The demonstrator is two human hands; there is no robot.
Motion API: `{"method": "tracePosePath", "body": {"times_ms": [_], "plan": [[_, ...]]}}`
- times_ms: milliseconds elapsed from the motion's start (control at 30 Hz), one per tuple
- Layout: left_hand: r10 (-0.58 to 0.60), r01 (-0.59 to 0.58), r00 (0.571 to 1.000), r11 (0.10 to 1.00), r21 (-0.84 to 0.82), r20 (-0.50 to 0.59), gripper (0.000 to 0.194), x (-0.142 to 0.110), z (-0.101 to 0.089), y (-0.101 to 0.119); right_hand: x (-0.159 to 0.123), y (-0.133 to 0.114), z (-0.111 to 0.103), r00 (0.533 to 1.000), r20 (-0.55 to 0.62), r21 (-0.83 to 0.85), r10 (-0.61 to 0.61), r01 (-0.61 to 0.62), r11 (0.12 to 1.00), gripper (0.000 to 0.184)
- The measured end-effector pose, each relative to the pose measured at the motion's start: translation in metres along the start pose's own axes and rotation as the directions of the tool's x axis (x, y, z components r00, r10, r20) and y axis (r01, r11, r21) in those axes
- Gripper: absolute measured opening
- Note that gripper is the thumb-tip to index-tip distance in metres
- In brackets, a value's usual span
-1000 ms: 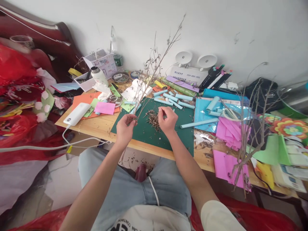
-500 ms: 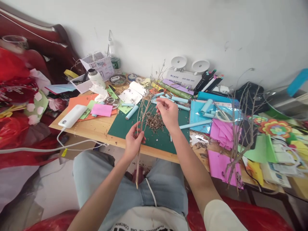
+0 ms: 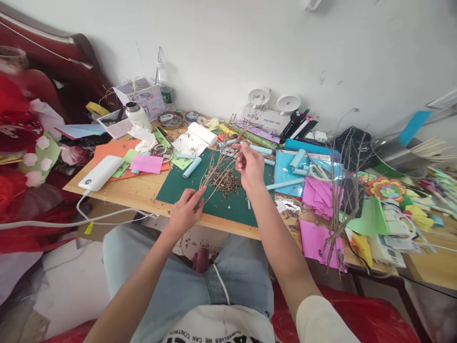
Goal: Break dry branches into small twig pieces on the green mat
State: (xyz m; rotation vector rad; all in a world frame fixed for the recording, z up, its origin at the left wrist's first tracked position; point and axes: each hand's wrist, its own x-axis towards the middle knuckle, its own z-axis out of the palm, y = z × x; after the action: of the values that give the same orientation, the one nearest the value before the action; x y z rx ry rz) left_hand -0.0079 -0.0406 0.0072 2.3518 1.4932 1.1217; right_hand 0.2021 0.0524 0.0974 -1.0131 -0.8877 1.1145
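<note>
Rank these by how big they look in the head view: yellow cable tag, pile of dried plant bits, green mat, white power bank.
1. Green mat, partly covered
2. White power bank and pile of dried plant bits: too alike to rank
3. Yellow cable tag

Thin dry branch (image 3: 214,170), brown and much forked, is held aslant above green mat (image 3: 174,186), finely split toward far end.

Off-wht tee (image 3: 214,320) w/ blk lettering (image 3: 228,337), lt-blue pants (image 3: 246,271) w/ wht drawstring (image 3: 222,285).
</note>
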Motion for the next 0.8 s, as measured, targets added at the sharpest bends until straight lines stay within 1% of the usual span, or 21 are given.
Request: {"method": "tracePosePath", "body": {"times_ms": [100,233,400,500,567,667,733,800], "plan": [[0.040,-0.042,0.999,0.992,0.120,0.024,0.039,0.000,-0.005,-0.017,0.001,0.013,0.002,1.000,-0.005,0.043,-0.021,0.021,0.999,0.038],[0.084,-0.092,0.995,0.978,0.186,0.052,0.043,-0.003,-0.006,-0.033,0.003,0.032,0.002,0.999,0.022,0.122,0.050,-0.053,0.991,0.034],[0.100,-0.128,0.987,0.964,0.235,0.130,0.049,-0.004,-0.009,-0.040,0.004,0.049,-0.007,0.982,0.085,0.208,0.171,-0.186,0.960,0.035],[0.095,-0.138,0.977,0.963,0.233,0.189,0.044,-0.001,-0.016,-0.043,0.004,0.056,-0.014,0.977,0.107,0.194,0.184,-0.202,0.960,0.036],[0.084,-0.139,0.973,0.957,0.256,0.214,0.040,0.001,-0.020,-0.046,0.005,0.061,-0.019,0.986,0.076,0.118,0.146,-0.154,0.981,0.035],[0.060,-0.143,0.965,0.936,0.322,0.253,0.042,0.001,-0.022,-0.052,0.005,0.069,-0.026,0.999,0.015,-0.108,0.039,-0.037,0.993,0.033],[0.066,-0.160,0.961,0.926,0.342,0.270,0.048,0.000,-0.020,-0.056,0.005,0.075,-0.030,0.998,0.007,-0.312,-0.062,0.061,0.948,0.032],[0.090,-0.181,0.957,0.927,0.327,0.274,0.053,-0.002,-0.017,-0.059,0.004,0.080,-0.035,0.984,0.027,-0.513,-0.178,0.167,0.842,0.035]]}}
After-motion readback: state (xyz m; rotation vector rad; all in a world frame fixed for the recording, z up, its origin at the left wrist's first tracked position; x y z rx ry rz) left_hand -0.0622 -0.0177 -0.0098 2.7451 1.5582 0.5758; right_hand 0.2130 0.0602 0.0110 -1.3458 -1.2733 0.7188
